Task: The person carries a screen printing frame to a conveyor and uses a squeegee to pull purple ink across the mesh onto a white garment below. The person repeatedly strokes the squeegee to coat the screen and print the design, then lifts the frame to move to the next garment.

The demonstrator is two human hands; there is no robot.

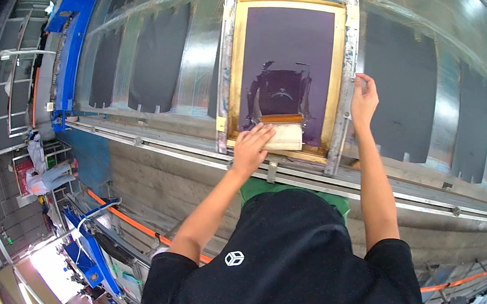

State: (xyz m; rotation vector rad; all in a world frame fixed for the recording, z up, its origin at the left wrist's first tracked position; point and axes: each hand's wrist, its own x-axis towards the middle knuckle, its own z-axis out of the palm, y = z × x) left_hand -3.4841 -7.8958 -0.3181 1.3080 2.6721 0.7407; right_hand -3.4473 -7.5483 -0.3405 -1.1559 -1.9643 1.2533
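Observation:
A screen-printing frame (349, 55) with a yellowed border lies on the long table in front of me. Dark wet ink (284, 86) is smeared over the lower middle of its purple mesh (291, 37). At the frame's near end rests a squeegee (286, 138) with a pale wooden handle and an amber blade, slightly tilted. My left hand (251, 148) grips the left end of that handle. Beyond the frame's right rail, my right hand (364, 102) has its fingers pinched together beside the rail; whatever they hold is too small to name.
Dark grey fabric panels (395, 92) lie flat along the shiny table on both sides of the frame. A metal rail (193, 156) runs along the table's near edge, close to my body. Blue equipment (72, 47) stands at the table's left end.

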